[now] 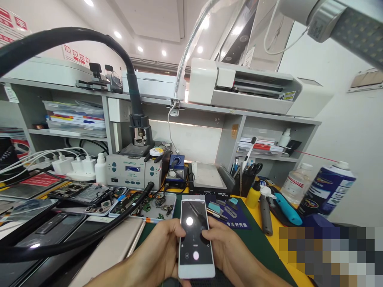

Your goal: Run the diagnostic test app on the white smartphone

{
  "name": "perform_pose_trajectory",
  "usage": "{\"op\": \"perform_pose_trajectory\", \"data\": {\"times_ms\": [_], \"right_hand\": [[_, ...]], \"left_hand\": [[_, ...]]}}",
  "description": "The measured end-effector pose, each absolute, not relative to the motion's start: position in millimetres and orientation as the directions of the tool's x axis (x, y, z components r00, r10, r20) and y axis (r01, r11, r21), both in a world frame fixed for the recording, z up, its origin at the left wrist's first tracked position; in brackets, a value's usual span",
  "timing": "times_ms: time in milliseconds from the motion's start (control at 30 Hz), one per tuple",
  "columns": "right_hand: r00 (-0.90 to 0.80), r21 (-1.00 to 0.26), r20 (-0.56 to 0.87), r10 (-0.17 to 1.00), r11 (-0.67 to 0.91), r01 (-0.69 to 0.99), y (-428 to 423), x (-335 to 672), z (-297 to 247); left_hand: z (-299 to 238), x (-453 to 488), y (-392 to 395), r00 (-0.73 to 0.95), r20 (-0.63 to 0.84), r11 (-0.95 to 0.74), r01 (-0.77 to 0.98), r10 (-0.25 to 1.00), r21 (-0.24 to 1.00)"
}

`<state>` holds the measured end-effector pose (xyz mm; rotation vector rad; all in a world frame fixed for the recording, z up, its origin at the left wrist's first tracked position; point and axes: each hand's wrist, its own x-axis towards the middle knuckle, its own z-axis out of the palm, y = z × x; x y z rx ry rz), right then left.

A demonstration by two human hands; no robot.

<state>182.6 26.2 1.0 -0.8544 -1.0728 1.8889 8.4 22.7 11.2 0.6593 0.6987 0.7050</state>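
A white smartphone (196, 239) is held upright above the green mat, its lit screen facing me and showing what looks like a camera view. My left hand (169, 241) grips its left edge, with the thumb at the screen's side. From the right, my right hand (223, 239) holds the other edge, and its thumb rests over the screen's edge. The fingers behind the phone are mostly hidden. Just beyond the phone, a blue pad (239, 221) bears blades and small tools.
Behind stands a grey hot-air station (134, 171) with a thick black hose (131, 215) curving across the left. A tray of circuit boards (170, 205) and several phones lie left. On the right are a spray can (327, 187), a clear bottle (297, 183) and a yellow bottle (253, 195).
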Motion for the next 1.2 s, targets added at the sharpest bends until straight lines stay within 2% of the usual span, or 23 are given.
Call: {"op": "perform_pose_trajectory", "data": {"times_ms": [300,600,833,933,1067,1200], "right_hand": [[-0.448,-0.886,-0.201,0.871,-0.357,-0.297,19.8,178.0,16.1],[-0.498,-0.903,-0.129,0.857,-0.309,-0.298,21.9,181.2,9.3],[-0.541,-0.935,-0.005,0.841,-0.196,-0.296,17.4,179.3,15.9],[-0.562,-0.949,0.047,0.826,-0.138,-0.282,11.2,178.6,18.9],[-0.530,-0.985,0.093,0.843,0.000,-0.173,1.2,180.6,22.7],[-0.540,-0.991,0.132,0.831,0.097,-0.094,-0.3,183.5,21.6]], "left_hand": [[12.8,7.5,21.9,0.571,-0.327,0.585,-0.351,0.753,0.731],[7.5,6.7,23.8,0.594,-0.296,0.564,-0.333,0.748,0.756],[13.0,7.2,18.7,0.580,-0.239,0.499,-0.343,0.779,0.796],[15.7,7.6,14.0,0.585,-0.163,0.439,-0.367,0.794,0.820],[15.5,5.4,9.7,0.591,0.002,0.310,-0.426,0.807,0.850],[16.2,2.9,9.8,0.618,0.013,0.320,-0.424,0.786,0.848]]}}
